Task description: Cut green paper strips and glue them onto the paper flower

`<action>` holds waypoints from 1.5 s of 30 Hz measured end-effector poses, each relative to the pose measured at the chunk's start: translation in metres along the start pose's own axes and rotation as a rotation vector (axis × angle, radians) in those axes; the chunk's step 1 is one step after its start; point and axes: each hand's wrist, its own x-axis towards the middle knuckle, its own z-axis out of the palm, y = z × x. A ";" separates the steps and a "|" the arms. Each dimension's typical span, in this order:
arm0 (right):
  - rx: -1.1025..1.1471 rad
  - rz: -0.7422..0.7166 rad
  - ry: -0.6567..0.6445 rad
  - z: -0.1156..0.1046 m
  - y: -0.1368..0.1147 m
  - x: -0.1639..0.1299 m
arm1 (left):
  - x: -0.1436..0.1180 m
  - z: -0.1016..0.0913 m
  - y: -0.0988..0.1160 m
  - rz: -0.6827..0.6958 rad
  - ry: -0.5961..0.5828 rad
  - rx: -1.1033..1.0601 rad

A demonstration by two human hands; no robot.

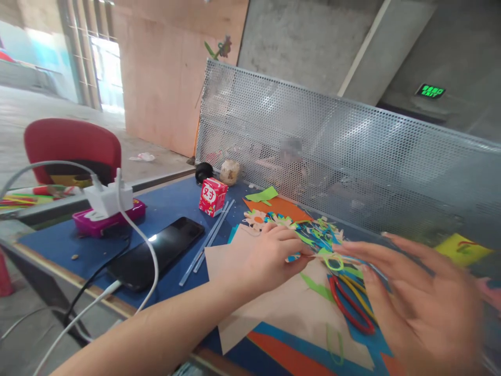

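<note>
A blue table carries a phone, a red carton, paper sheets and scissors.

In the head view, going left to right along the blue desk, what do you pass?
Magenta plastic box under a white charger → black smartphone → red-and-white carton → left hand pinching a paper cutout → red-handled scissors → blurred right hand.

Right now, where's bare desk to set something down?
Bare blue desk lies between the pink case and the red carton, behind the phone. Another strip runs left of the phone. It is crowded around the left hand and right hand: paper cutouts, scissors.
</note>
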 end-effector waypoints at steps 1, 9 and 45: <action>0.045 0.025 0.008 0.000 -0.002 0.000 | 0.000 0.001 -0.001 -0.011 0.003 -0.031; 0.298 0.229 0.067 -0.003 -0.025 0.013 | 0.004 0.006 -0.011 -0.220 0.078 -0.250; 0.811 0.864 0.148 0.024 0.101 -0.010 | 0.018 -0.002 -0.029 -0.825 0.111 -1.302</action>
